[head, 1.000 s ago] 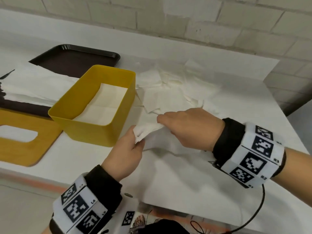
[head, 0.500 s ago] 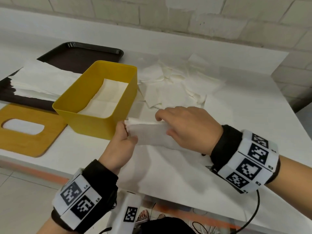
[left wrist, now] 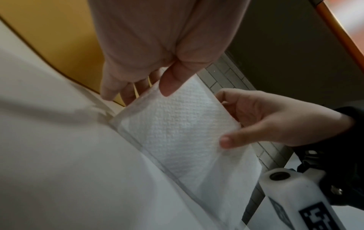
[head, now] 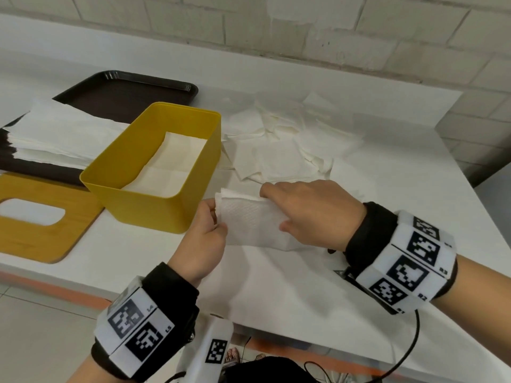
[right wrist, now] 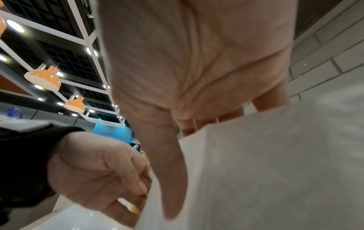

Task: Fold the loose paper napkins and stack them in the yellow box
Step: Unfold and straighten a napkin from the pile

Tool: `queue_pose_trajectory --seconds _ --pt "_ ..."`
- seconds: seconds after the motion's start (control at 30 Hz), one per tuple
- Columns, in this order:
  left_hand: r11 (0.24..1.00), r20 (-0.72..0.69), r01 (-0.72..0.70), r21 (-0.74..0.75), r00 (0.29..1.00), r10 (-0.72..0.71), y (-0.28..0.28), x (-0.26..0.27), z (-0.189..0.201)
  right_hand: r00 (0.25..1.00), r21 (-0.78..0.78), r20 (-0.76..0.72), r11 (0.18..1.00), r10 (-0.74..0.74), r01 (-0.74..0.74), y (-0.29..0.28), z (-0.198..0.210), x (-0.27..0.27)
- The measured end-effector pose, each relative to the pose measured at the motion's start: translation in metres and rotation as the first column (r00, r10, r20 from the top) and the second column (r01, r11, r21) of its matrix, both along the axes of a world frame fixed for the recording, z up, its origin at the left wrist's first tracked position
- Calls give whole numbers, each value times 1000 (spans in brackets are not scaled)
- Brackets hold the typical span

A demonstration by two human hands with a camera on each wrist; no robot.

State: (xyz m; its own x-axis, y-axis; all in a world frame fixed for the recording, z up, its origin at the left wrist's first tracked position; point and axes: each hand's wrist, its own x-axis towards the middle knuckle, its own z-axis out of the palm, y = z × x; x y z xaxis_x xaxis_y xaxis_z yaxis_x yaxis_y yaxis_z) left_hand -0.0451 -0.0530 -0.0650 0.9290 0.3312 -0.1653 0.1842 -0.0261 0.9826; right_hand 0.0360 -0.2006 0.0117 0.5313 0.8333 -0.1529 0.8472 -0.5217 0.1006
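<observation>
the folded napkin (head: pixel 250 222) was held just above the white table (head: pixel 304 294), right beside the near corner of the yellow box (head: pixel 154 205). its left end was pinched by the left hand (head: pixel 201 241), thumb on top and fingers curled beneath, as the left wrist view confirmed. its right end was taken by the right hand (head: pixel 309 214), thumb (left wrist: pixel 229 140) under the near edge and fingers curled over the far edge. the layered edges (left wrist: pixel 126 124) at the left end were seen slightly out of line.

the paper was judged to be very light, soft and limp, with an embossed surface that should not slip between fingertips; it was thought likely to sag, spring open or tear if pulled taut. a hold at both short ends, with the layers pressed together, was judged best, so that the fold would be kept during the lowering into the box.

inside the box a flat napkin (head: pixel 168 167) was already laid. beyond the hands a heap of loose napkins (head: pixel 279 150) was spread on the table. to the left a wooden lid (head: pixel 33 233) with an oval slot was lying, and behind it a dark tray (head: pixel 124 92) carrying a pile of white sheets (head: pixel 60 134).
</observation>
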Motion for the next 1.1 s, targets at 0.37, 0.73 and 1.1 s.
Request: queue_pose_trajectory --seconds 0.37,0.73,1.1 --pt "998 -20 26 54 999 -25 0 1 -2 1000 -6 11 1000 3 -3 3 -9 -2" --pt "993 -20 105 -57 994 -106 -3 -6 17 945 307 -316 934 -84 185 -12 7 14" --pt "973 282 143 -179 955 -88 -13 0 39 560 595 -801 388 213 703 -3 13 30"
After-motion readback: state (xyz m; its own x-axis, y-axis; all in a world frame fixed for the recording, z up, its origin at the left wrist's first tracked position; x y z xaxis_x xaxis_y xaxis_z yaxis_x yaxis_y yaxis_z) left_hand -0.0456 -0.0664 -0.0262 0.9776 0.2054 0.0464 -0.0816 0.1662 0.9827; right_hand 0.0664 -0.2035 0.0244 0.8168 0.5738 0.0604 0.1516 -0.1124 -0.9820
